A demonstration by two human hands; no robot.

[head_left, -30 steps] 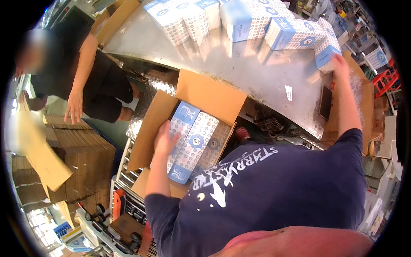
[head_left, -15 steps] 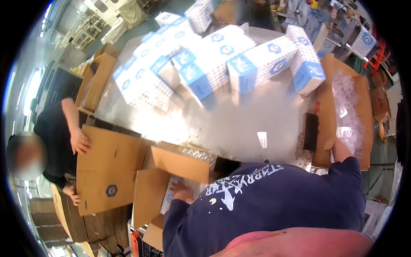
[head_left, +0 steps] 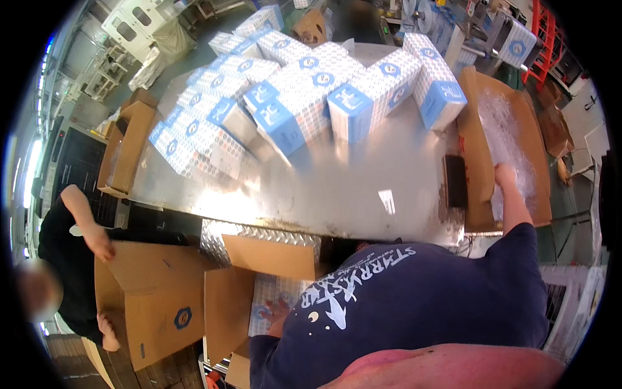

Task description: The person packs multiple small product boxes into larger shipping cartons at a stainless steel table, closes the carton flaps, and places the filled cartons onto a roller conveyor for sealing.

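Observation:
My left hand (head_left: 277, 314) rests with spread fingers on white-and-blue patterned packs (head_left: 262, 292) inside an open cardboard carton (head_left: 228, 305) at my left side. At the right, my right hand (head_left: 505, 174) reaches into a long cardboard box (head_left: 478, 162) of crumpled clear plastic (head_left: 502, 123). Its fingers are curled at the plastic; what they hold is too small to make out. Beyond, on the metal table (head_left: 337, 194), lie several long patterned packs with blue ends, one of them a blue-ended pack (head_left: 350, 110) facing me.
A co-worker in black at the left has both hands on a tilted cardboard carton (head_left: 165, 311). Another cardboard box (head_left: 129, 149) stands at the table's left end. A dark block (head_left: 455, 181) sits by the right box, and a small white label (head_left: 387, 201) lies on the table.
My right hand has moved forward, farther into the box of plastic. The co-worker's carton has been lowered and opened out. My left hand stays in its carton. The view has shifted a little.

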